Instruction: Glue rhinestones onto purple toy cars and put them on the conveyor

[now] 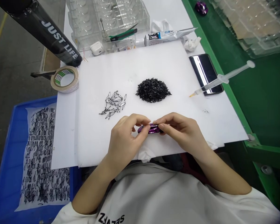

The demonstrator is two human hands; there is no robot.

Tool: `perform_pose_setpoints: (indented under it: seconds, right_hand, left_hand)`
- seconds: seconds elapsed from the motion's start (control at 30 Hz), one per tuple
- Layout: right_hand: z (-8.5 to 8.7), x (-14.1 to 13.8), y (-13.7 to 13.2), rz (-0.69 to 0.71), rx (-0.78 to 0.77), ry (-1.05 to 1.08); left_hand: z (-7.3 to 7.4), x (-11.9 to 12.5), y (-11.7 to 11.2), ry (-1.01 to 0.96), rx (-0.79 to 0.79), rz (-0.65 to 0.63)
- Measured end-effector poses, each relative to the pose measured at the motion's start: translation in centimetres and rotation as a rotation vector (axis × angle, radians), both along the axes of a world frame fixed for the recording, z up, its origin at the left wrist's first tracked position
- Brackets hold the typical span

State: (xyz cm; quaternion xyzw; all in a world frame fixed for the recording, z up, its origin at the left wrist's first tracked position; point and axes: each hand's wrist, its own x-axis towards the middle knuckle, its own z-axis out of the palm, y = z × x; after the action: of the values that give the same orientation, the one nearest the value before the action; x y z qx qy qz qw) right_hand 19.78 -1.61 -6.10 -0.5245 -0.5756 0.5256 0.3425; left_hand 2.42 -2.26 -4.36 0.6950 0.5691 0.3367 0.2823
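Observation:
Between my two hands, near the front edge of a white foam board [102, 140], is a small glossy purple piece [153, 129] with a dark rim; its exact kind I cannot make out. Thumb and fingers of my left hand [128, 137] pinch its left end. My right hand [183, 132] grips the right end the same way, and the fingertips almost meet on top. Beyond them lies a heap of tiny shiny black pieces [152, 90]. Left of that heap, slim black-edged leaf-shaped pieces [114, 104] are spread loosely.
A syringe [214, 84] with an orange tip rests across a phone [204, 70] on the right. Tape [64, 79] and a dark bottle [53, 37] stand left. Behind are clear trays [109, 15], a foil tube [168, 35] and an earbud case [96, 48]. A blue bin [8, 149] sits lower left.

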Motion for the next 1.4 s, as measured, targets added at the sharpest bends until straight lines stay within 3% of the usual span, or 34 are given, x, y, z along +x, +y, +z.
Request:
perform_pose_setpoints:
  seconds: [0.3,1.07,1.3,1.4]
  right_hand:
    - [-0.27,0.09,-0.2,0.006,-0.012,0.117]
    - [-0.6,0.31,-0.54,0.041,0.036,0.143]
    - [-0.5,0.41,-0.71,0.075,0.09,0.031]
    - [-0.5,0.55,-0.89,0.107,0.193,-0.073]
  left_hand:
    - [-0.19,-0.22,-0.57,0.078,0.01,0.002]
    - [0.5,0.3,-0.51,0.255,0.014,-0.087]
    - [0.55,0.06,-0.57,0.242,-0.126,-0.126]
    - [0.08,-0.06,-0.83,0.299,-0.15,-0.142]
